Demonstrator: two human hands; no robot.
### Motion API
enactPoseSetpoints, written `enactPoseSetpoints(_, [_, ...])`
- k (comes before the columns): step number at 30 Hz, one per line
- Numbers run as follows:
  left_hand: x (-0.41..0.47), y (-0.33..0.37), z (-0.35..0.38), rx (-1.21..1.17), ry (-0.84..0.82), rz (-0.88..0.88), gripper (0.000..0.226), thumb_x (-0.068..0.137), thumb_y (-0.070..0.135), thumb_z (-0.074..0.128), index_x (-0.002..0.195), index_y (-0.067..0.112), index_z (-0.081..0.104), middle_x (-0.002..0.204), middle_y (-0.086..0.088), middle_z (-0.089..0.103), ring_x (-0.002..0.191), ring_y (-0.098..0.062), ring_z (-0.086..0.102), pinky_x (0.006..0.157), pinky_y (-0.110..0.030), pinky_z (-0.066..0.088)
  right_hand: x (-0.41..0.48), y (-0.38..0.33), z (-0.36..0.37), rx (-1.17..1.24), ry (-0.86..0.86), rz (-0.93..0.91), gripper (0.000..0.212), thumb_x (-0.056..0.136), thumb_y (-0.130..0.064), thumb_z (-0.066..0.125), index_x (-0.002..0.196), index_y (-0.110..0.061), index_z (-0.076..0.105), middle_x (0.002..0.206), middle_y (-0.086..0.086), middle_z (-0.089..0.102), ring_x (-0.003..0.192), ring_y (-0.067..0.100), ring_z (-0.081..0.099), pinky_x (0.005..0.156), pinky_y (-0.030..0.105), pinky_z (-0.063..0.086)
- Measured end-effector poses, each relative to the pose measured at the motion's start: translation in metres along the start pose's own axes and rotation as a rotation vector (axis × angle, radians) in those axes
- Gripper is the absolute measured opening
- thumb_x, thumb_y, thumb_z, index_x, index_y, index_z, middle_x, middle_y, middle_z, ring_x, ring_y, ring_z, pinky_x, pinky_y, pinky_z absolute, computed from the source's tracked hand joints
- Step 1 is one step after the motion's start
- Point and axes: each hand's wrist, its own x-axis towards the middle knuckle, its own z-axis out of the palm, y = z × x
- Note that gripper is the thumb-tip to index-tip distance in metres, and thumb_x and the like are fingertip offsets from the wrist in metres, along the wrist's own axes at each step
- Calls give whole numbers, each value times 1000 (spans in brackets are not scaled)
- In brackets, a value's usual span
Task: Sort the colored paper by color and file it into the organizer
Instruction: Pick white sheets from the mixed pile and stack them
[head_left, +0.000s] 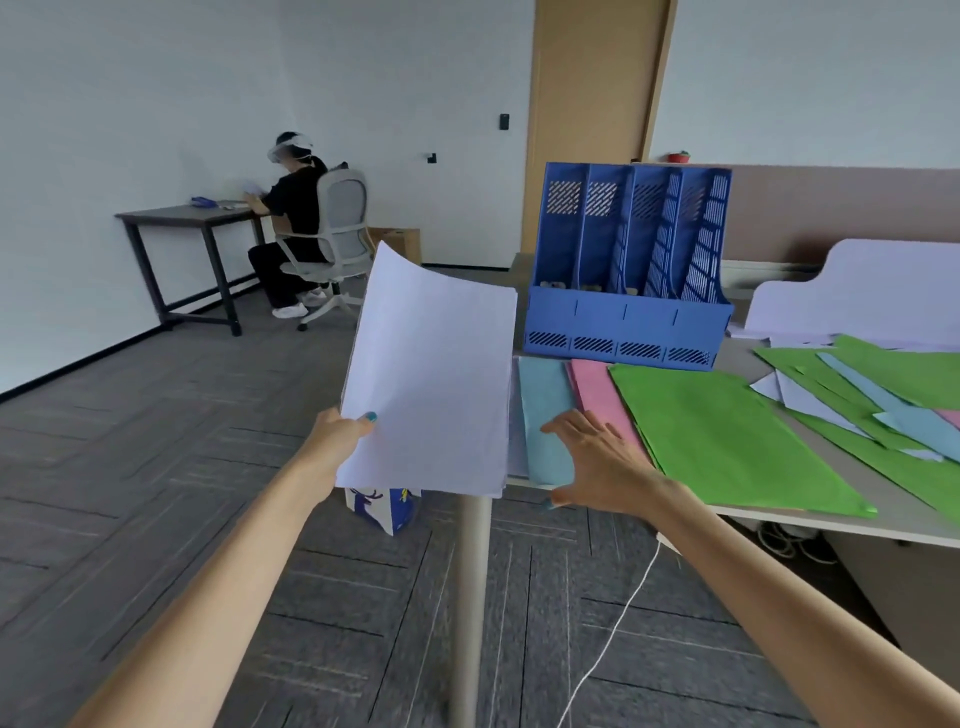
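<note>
My left hand (340, 434) grips a thick stack of pale lavender paper (431, 374) by its lower left corner, holding it tilted up off the table's left end. My right hand (597, 460) is spread open over the near edge of the light blue pile (545, 415), beside the pink pile (597, 389). A green pile (727, 431) lies to the right. The blue four-slot organizer (628, 270) stands upright behind the piles, and its slots look empty.
Mixed green, blue, lavender and pink sheets (883, 400) lie scattered at the right of the white table (831, 519). A lavender divider (857, 291) stands at the back right. A gift bag (384, 506) sits on the floor. A person sits at a far desk (176, 215).
</note>
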Motion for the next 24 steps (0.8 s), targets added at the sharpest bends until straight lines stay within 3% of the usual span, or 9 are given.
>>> enactPoseSetpoints(4, [0,-2,-6,11,-14,-5,58,89,32,64,137,9,42,129,-9,56,111,-27,57,96,-44,48,-1,1,-5,70,44,28,71,79,-45,71,137,-19,41,141,-4,44,123,12,45,106,33,37])
enactPoseSetpoints(8, [0,1,-3,12,-35,16,44,93,19,60,132,4,48,124,-12,59,108,-29,59,93,-39,48,-9,-1,-9,211,110,111,42,86,-36,65,123,-22,52,122,-4,59,95,9,58,83,25,50])
enactPoseSetpoints(11, [-1,4,-2,-4,-62,29,45,93,21,61,132,3,48,125,-11,59,110,-27,57,97,-39,45,-13,-6,-13,115,247,172,29,88,-19,53,117,-17,51,114,-1,61,82,15,56,66,24,42])
enactPoseSetpoints(15, [-1,8,4,-7,-186,5,35,93,20,60,126,7,55,118,-11,64,105,-28,62,93,-40,49,-16,7,-6,32,215,252,25,94,-20,51,118,-12,51,107,1,60,77,18,56,64,23,38])
enactPoseSetpoints(18, [-4,11,13,-17,-259,-5,27,95,18,58,121,10,58,111,-10,66,97,-27,63,80,-35,52,-14,16,-2,309,291,411,18,100,-16,41,96,-6,55,68,1,54,54,17,49,45,25,30])
enactPoseSetpoints(21, [0,14,21,-16,-299,-26,31,92,19,61,122,11,55,116,-11,64,98,-28,63,68,-33,52,-9,25,-6,569,505,606,22,100,-10,38,81,-7,49,65,9,52,56,24,45,48,28,27])
enactPoseSetpoints(24, [1,19,31,28,-350,-17,37,90,18,62,126,16,54,127,-5,58,111,-24,58,82,-36,52,-10,35,-9,695,651,719,21,100,-10,38,83,-4,49,77,15,53,70,27,47,62,32,33])
